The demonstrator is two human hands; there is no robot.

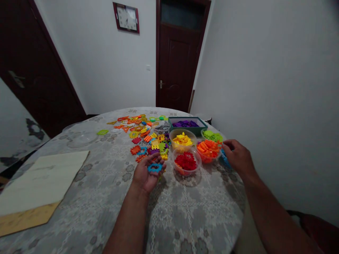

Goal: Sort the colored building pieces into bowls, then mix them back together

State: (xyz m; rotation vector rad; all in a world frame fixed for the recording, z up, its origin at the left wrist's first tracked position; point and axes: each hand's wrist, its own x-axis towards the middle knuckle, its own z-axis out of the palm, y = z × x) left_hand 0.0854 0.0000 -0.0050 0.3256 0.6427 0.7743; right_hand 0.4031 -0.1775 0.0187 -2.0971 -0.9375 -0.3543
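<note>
My left hand [148, 175] is turned palm up, fingers loosely curled, with a blue ring-shaped plastic building piece [154, 168] resting on it. To the right, my right hand [238, 155] has thumb and fingers drawn together, and what they pinch, if anything, is too small to make out. It is beside a clear bowl of orange pieces [209, 146] and above some blue pieces [225, 158], which it partly hides. Between my hands stands a clear bowl of red pieces [186, 161]. A loose pile of mixed coloured pieces [155, 143] lies just beyond my left hand.
Behind the red bowl are a bowl of yellow pieces [182, 139], a bowl of green pieces [212, 135], a bowl of grey pieces [161, 126] and a box of purple pieces [185, 124]. A cardboard sheet [45, 180] and a clear lid [82, 139] lie left on the patterned tablecloth [106, 211].
</note>
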